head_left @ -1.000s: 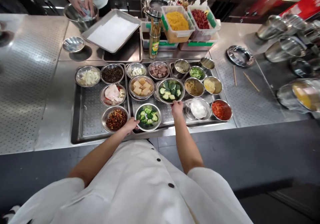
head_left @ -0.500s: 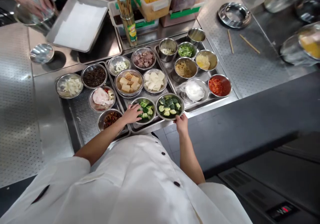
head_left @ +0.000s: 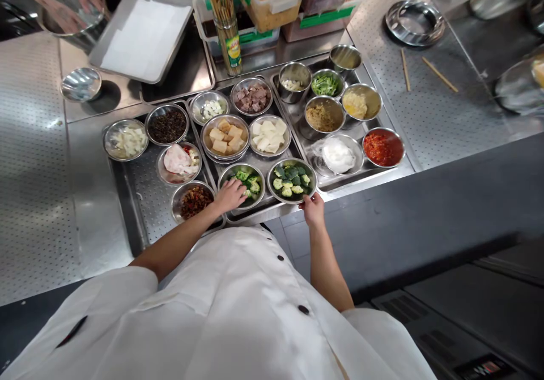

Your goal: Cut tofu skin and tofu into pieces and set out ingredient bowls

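My left hand (head_left: 230, 195) reaches over the rim of a steel bowl (head_left: 224, 175), its curled fingers down on the broccoli (head_left: 254, 186) inside. The fingertips are partly hidden among the florets. My right hand (head_left: 313, 207) pinches the near right rim of a second steel bowl (head_left: 272, 190), which holds more broccoli florets (head_left: 292, 177) with cut stems facing me. Both bowls sit side by side at the front of a steel tray (head_left: 255, 214). Behind them are a bowl of tofu-like brown-edged cubes (head_left: 225, 137) and one of white slices (head_left: 268, 135).
Several more ingredient bowls surround these, including red chopped chilli (head_left: 382, 148), white paste (head_left: 338, 154) and dark shreds (head_left: 167, 124). A jar of sticks (head_left: 229, 40) and stacked plastic tubs (head_left: 272, 12) stand behind. At the far left, a co-worker's hands (head_left: 70, 12) are in a large bowl.
The view has shifted slightly, moving the scene a little rightward. My left fingers have curled more over the broccoli; my right hand keeps its hold on the rim.
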The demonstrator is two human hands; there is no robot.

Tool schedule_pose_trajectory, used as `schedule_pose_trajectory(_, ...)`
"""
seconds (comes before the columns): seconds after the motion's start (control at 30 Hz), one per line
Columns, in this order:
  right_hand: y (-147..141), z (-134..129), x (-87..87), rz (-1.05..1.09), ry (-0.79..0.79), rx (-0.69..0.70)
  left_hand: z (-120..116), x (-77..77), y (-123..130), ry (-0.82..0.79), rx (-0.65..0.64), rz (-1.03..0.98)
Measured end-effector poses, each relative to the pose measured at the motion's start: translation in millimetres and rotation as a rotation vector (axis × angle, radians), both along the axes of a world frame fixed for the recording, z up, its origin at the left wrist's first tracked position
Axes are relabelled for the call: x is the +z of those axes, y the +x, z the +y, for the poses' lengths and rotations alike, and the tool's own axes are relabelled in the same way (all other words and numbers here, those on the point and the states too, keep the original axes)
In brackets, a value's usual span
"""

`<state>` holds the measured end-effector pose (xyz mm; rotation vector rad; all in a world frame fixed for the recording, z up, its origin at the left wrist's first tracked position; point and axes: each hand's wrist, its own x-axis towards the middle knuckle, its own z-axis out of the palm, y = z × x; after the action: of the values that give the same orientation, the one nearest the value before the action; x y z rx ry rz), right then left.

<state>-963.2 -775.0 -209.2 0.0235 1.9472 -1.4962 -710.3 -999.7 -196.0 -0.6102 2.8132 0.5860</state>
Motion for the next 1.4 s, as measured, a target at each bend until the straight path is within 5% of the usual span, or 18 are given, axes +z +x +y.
schedule_pose_trajectory(0.23, -0.8, 0.2, -3.6, -0.012, -0.018, 0.001, 31.3, 2.9, 6.0, 0.044, 0.009, -0.027)
schedule_pose_trajectory(0.53, -0.9, -0.7, -5.1, -0.043, -0.056, -0.011, 2.8, -3.9, -14.3, -0.064, 0.235, 0.018)
schedule_pose_trajectory(0.77, 0.8, -1.1, -5.7, -0.038, -0.078, -0.018, -6.7, 0.9, -37.1, -0.058, 0.182, -0.007)
schedule_pose_trajectory(0.9, 0.3, -1.0, -8.5, -0.033, -0.085, -0.006, 4.5, 0.2, -47.0, -0.023, 0.112, 0.012)
schedule_pose_trajectory(1.07, -0.1, 4.0, -9.1, 0.008, -0.117, 0.047, 17.4, 10.7, -64.0, -0.035, 0.174, 0.038)
schedule_pose_trajectory(1.23, 7.0, 15.9, -4.7, 0.042, -0.191, 0.122, 29.5, 31.6, -98.5, -0.005, 0.008, 0.177)
schedule_pose_trajectory(1.4, 18.3, 18.8, -0.2, 0.058, -0.164, 0.136, 48.3, 31.1, -124.4, -0.051, -0.004, 0.096)
